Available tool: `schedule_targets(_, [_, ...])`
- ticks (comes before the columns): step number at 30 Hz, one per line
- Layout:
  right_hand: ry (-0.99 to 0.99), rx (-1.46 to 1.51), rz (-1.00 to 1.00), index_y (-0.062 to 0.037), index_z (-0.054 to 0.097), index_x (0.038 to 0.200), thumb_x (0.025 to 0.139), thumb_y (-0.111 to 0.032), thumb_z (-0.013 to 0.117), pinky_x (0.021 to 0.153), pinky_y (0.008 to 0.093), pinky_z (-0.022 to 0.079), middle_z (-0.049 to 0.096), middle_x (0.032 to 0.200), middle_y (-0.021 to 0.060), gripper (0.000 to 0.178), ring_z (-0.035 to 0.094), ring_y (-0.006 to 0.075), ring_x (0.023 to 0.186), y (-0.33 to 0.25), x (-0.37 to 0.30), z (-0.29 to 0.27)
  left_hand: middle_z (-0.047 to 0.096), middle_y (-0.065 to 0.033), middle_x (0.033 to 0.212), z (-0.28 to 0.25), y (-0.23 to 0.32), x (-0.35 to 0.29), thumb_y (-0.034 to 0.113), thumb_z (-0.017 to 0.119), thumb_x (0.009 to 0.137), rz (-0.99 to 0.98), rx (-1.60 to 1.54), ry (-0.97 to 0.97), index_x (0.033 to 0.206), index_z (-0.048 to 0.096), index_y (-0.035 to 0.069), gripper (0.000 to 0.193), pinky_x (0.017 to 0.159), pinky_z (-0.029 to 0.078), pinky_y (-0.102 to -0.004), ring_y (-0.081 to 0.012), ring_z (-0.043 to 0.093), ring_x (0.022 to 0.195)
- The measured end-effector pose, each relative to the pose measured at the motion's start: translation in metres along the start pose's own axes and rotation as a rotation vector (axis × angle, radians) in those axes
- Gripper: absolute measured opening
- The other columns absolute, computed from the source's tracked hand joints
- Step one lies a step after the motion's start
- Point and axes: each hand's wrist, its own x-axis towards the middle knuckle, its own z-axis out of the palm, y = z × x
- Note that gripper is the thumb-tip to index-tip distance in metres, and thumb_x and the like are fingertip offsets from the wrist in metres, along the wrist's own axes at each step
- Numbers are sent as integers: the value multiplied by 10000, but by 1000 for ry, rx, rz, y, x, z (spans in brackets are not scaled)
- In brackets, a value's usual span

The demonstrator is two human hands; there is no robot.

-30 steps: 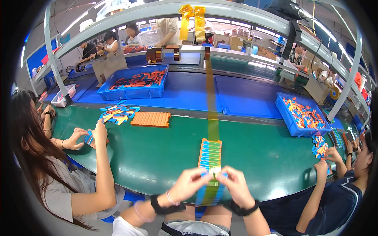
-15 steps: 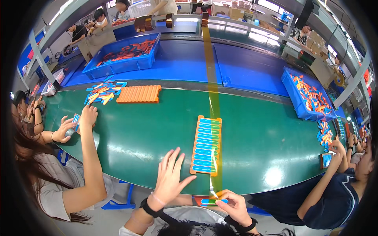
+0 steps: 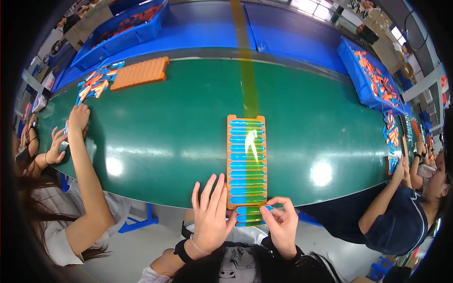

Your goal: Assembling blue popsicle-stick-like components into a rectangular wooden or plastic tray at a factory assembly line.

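Note:
An orange ribbed tray [image 3: 229,162] lies lengthwise in front of me, a round-ended blue strip [image 3: 239,165] in each visible groove. Amber see-through tape [image 3: 248,89] runs down from the far side over the right half of the strips. Past the tray's near end, several more blue strips [image 3: 241,218] hang together under the tape at the table edge. My right hand [image 3: 282,224] pinches the right end of these, thumb and fingers closed. Beside the tray's near left corner is my left hand [image 3: 211,212], fingers stretched out, thumb by the left ends of the hanging strips.
An orange ribbed tray [image 3: 141,73] without strips and a pile of blue and orange strips [image 3: 96,82] lie far left. Blue bins [image 3: 373,87] with orange pieces stand behind. Co-workers sit on both sides, one bare arm [image 3: 85,179] reaching over the green table [image 3: 306,122] at left.
My view has tipped downward. The strip-filled tray now lies straighter under the tape, and several strips show past its near end. My left hand has come closer to them; my right still pinches.

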Motion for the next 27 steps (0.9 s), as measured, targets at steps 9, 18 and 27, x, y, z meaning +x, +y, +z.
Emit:
schedule_targets(9, [63,84,49,-31,359,908,782,20,579,514,175,412,610,706,100,259,554,65,626,6,5,1,401,-178,1248,6,-3,-2,94,690,576,62,34,18,1143,416,-103,660,940,192,-569,-326,366,1162])
schedule_targets(18, [79,60,57,-50,338,849,768,30,590,448,156,337,580,620,60,277,510,30,561,7,8,-3,473,-147,1181,8,-5,3,124,704,570,71,13,42,1089,474,-52,595,930,272,-505,-323,422,1103])
schedule_targets(27, [102,100,46,-55,333,840,767,37,588,435,148,322,564,597,46,281,517,28,559,8,8,-1,566,50,1109,-11,-32,19,135,628,678,686,80,17,815,542,161,164,629,371,-257,-166,439,828])
